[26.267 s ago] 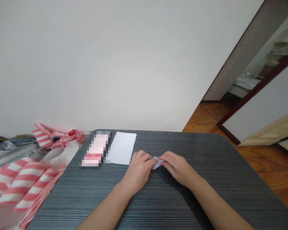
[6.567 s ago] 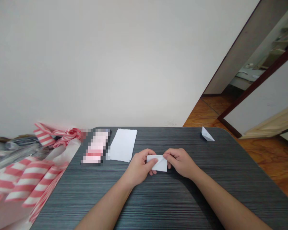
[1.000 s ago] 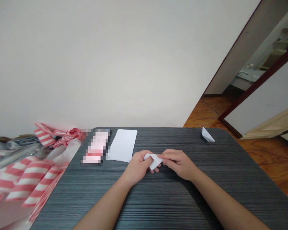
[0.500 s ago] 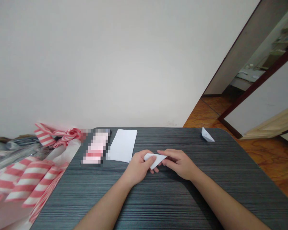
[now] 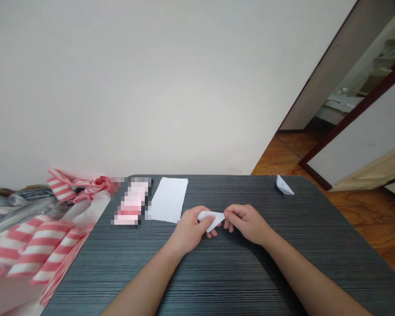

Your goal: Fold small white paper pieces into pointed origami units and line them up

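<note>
A small folded piece of white paper (image 5: 212, 218) is held just above the dark grey striped table (image 5: 217, 272) near its middle. My left hand (image 5: 191, 230) is closed on the paper's left part, thumb on top. My right hand (image 5: 245, 223) pinches the paper's pointed right tip with thumb and forefinger. A stack of flat white paper sheets (image 5: 169, 199) lies just behind and left of my left hand. A finished small white paper boat (image 5: 284, 184) stands at the table's far right corner.
A blurred pink and white packet (image 5: 131, 204) lies left of the sheets. Red and white striped plastic bags (image 5: 33, 237) are piled off the table's left edge. A white wall stands behind the table; an open doorway and wooden floor (image 5: 358, 210) lie to the right.
My right hand has slid rightward along the paper to its pointed tip and now pinches it. The left hand and the paper have barely moved.
</note>
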`<action>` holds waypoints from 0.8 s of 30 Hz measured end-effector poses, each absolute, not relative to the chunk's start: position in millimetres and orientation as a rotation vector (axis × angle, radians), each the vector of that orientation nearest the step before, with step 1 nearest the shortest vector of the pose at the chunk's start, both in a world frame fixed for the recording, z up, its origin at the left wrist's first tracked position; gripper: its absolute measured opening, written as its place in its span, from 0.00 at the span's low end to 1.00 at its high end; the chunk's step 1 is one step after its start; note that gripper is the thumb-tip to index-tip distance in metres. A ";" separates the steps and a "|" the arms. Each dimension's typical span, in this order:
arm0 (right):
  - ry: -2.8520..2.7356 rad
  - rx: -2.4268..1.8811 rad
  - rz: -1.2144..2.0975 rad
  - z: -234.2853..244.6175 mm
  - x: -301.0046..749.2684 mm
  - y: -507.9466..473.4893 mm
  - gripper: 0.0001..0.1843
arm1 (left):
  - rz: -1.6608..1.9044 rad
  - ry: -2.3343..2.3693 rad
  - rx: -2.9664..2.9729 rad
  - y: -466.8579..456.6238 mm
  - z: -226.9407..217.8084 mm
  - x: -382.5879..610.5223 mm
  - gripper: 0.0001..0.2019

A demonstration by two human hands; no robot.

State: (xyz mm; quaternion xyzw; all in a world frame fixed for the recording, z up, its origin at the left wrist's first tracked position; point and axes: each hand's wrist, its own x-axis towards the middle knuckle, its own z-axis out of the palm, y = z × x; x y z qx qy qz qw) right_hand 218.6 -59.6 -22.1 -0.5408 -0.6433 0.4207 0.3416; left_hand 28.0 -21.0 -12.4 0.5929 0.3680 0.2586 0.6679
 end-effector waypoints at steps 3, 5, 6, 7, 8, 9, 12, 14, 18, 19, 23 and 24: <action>-1.660 -1.404 1.115 -23.1 218.3 -59.1 0.14 | 0.586 0.828 1.345 -20.4 -13.7 27.9 0.09; -1.658 -1.406 1.121 -23.4 218.3 -58.8 0.15 | 0.589 0.833 1.349 -20.4 -14.2 27.8 0.09; -1.659 -1.407 1.121 -23.4 218.3 -58.6 0.16 | 0.589 0.834 1.351 -20.6 -14.2 27.7 0.09; -1.660 -1.406 1.121 -23.4 218.4 -58.6 0.16 | 0.590 0.835 1.351 -20.8 -14.2 27.6 0.09; -1.661 -1.406 1.123 -23.3 218.4 -58.6 0.16 | 0.589 0.834 1.350 -20.9 -14.2 27.5 0.09; -1.661 -1.404 1.125 -23.3 218.3 -58.5 0.16 | 0.590 0.832 1.349 -21.1 -14.2 27.4 0.09; -1.659 -1.405 1.126 -23.4 218.0 -58.4 0.16 | 0.588 0.832 1.350 -21.0 -14.5 27.1 0.09; -1.656 -1.404 1.128 -23.6 217.8 -58.1 0.15 | 0.585 0.836 1.354 -20.9 -14.6 26.9 0.09; -1.646 -1.406 1.129 -23.1 217.6 -58.4 0.13 | 0.581 0.828 1.356 -21.0 -14.6 26.4 0.09; -1.646 -1.408 1.126 -22.8 217.6 -58.6 0.12 | 0.580 0.824 1.360 -21.2 -14.6 26.3 0.09; -1.650 -1.401 1.136 -21.3 217.2 -59.2 0.12 | 0.573 0.810 1.368 -21.3 -14.8 25.6 0.10; -1.650 -1.396 1.148 -21.1 217.0 -59.2 0.12 | 0.572 0.809 1.370 -21.2 -14.9 25.4 0.10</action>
